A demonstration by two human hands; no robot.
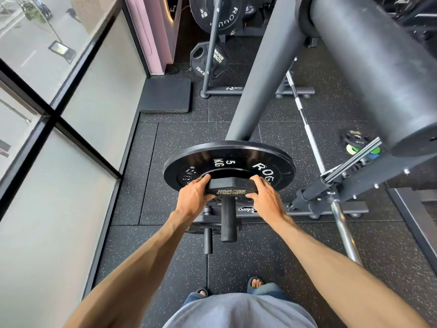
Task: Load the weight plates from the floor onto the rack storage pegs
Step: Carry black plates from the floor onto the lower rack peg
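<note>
A small black Hammer Strength plate [230, 188] sits on a black storage peg [228, 221] of the rack, close against a larger black 5 kg Rogue plate [227, 162] behind it. My left hand [195, 196] grips the small plate's left edge. At its right edge my right hand [266, 197] grips it too. A thinner second peg [208, 240] sticks out just below and to the left, with another plate partly hidden behind it.
The grey rack upright [262, 74] rises behind the plates. A thick padded roller [378, 67] looms at upper right. A barbell [307, 129] and several small plates [360, 144] lie on the floor at right. Another plate tree [212, 43] stands at the back; a glass wall [59, 114] runs along the left.
</note>
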